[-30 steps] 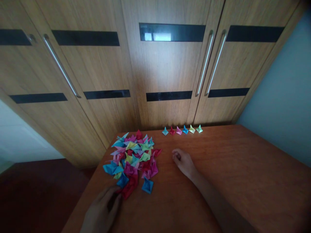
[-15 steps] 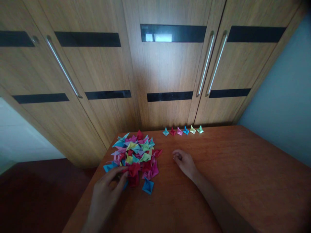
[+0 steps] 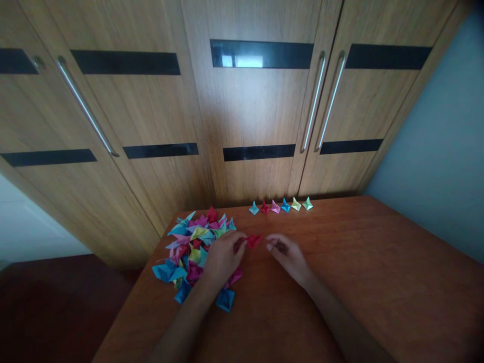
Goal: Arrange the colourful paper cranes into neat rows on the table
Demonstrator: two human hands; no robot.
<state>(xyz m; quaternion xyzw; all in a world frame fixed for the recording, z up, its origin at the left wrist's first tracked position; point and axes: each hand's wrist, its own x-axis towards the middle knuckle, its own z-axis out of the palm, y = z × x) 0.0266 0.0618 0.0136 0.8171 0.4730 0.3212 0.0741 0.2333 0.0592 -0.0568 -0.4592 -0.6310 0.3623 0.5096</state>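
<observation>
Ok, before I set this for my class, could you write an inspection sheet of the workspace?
Surface: brown wooden table, set against a cupboard.
Job's things: red paper piece held above the table; six folded pieces in a row near the far edge, light blue, red, pink, blue, yellow, green.
Clutter: mixed paper pile at the left, pieces overlapping, partly hidden by an arm.
Left hand: pinching the red paper piece.
Right hand: fingers curled, just apart from it.
Cables: nothing seen.
Surroundings: cupboard with metal handles; bluish wall at right.
</observation>
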